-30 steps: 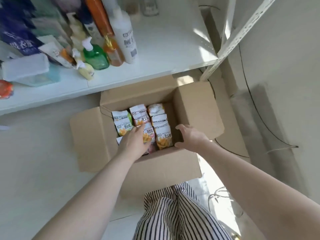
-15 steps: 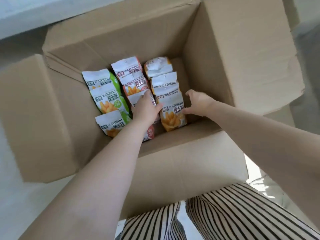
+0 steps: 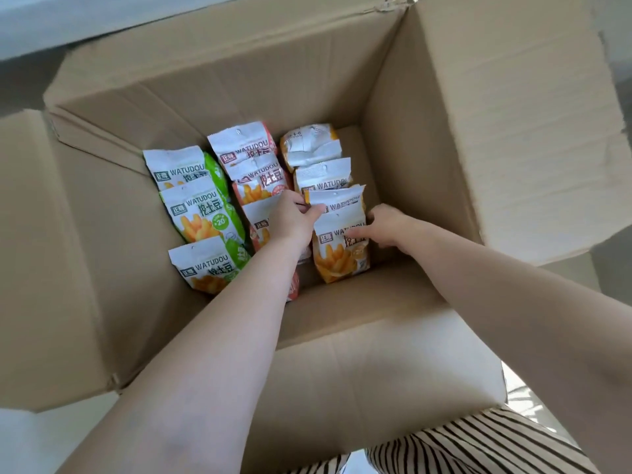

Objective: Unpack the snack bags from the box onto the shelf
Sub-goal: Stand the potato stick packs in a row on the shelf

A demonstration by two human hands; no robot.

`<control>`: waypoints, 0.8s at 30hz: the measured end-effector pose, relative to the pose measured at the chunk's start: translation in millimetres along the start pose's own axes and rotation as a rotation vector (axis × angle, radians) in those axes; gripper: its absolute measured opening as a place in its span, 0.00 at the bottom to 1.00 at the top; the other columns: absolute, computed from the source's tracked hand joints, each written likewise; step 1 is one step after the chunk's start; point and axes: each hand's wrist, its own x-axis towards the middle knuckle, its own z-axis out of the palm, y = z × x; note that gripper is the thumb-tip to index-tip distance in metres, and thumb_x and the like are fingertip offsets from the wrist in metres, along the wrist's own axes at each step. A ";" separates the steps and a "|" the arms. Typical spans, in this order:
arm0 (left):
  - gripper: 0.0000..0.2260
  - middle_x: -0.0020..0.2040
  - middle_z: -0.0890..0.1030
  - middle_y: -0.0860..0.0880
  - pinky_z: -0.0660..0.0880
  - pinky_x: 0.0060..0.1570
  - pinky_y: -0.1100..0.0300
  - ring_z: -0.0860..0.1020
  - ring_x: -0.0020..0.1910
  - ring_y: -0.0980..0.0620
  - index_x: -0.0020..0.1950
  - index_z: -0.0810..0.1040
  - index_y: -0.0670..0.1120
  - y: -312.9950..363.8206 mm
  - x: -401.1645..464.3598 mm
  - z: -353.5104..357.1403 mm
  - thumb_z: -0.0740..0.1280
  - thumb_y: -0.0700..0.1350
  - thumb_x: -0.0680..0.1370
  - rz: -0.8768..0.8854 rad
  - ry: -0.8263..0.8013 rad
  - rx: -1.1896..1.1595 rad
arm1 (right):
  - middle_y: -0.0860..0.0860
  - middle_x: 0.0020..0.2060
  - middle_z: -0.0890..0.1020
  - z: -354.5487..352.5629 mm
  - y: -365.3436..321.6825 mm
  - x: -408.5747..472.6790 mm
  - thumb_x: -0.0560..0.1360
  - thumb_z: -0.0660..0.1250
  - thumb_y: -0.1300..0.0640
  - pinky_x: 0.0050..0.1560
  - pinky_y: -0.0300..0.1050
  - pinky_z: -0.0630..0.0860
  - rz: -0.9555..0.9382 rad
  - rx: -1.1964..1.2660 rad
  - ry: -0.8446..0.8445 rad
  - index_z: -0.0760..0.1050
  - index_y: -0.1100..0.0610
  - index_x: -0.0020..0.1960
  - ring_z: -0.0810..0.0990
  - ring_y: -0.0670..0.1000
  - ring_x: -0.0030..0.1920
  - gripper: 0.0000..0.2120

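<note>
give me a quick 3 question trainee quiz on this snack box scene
1. True or false: the left hand is inside the box.
2. Which colour are the bags in the leftmost row: A green, B blue, C purple?
3. Fill in: the right hand touches an ____ bag.

Key: 1 true. 2 A, the green bags. 3 orange.

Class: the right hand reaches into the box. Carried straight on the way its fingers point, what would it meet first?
Probably the orange bag: the right hand points left at it, seemingly touching already; depth is unclear.
</note>
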 end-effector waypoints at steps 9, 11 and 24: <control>0.03 0.43 0.83 0.49 0.75 0.46 0.56 0.81 0.46 0.50 0.45 0.77 0.46 6.1 -10.4 9.4 0.68 0.43 0.77 0.114 -0.012 0.106 | 0.59 0.49 0.84 -3.6 -1.1 -12.3 0.72 0.76 0.55 0.53 0.53 0.80 0.004 0.107 0.014 0.78 0.63 0.56 0.84 0.58 0.51 0.18; 0.07 0.42 0.82 0.49 0.77 0.45 0.53 0.82 0.43 0.49 0.48 0.74 0.45 6.2 -10.9 8.2 0.70 0.45 0.76 0.120 0.024 0.099 | 0.59 0.49 0.84 -3.2 0.2 -13.5 0.72 0.76 0.57 0.53 0.52 0.80 -0.002 0.108 -0.010 0.77 0.63 0.56 0.84 0.57 0.51 0.17; 0.10 0.54 0.78 0.42 0.69 0.43 0.60 0.77 0.48 0.47 0.50 0.82 0.41 12.9 15.2 1.7 0.74 0.44 0.73 0.164 0.067 0.311 | 0.54 0.46 0.86 0.8 8.4 -7.2 0.72 0.76 0.57 0.45 0.45 0.80 -0.058 0.025 -0.010 0.82 0.59 0.52 0.85 0.53 0.43 0.10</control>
